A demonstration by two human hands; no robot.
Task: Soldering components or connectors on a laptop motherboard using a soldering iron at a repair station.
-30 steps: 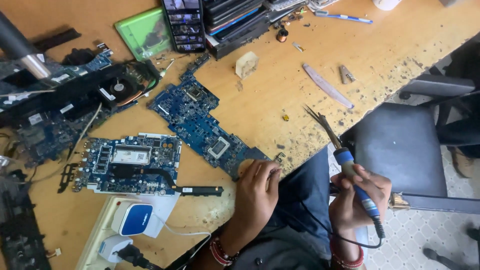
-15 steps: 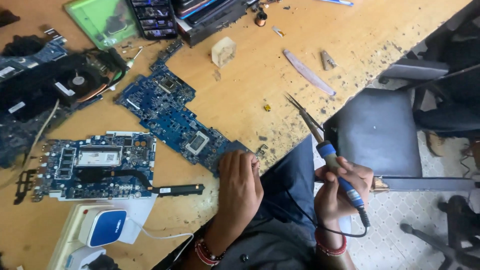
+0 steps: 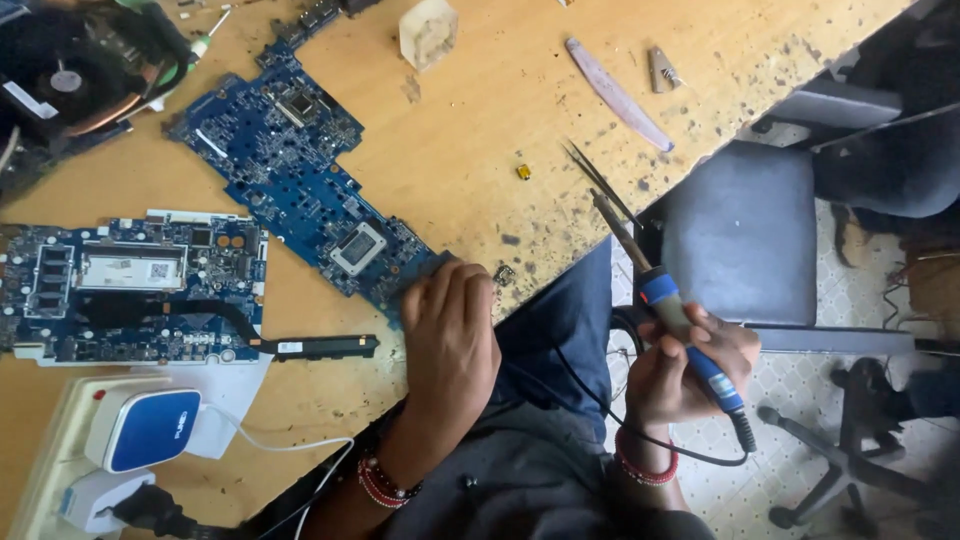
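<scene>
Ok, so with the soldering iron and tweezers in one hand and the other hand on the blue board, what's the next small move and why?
Probably bring the right hand in over the table, toward the blue circuit board. The soldering iron and the tweezers sit past the table's edge, tips clear of the board, while the left hand already presses the board's near end flat.

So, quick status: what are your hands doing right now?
Left hand flat on blue circuit board. Right hand grips soldering iron and tweezers, off the table edge. Nothing between.
</scene>
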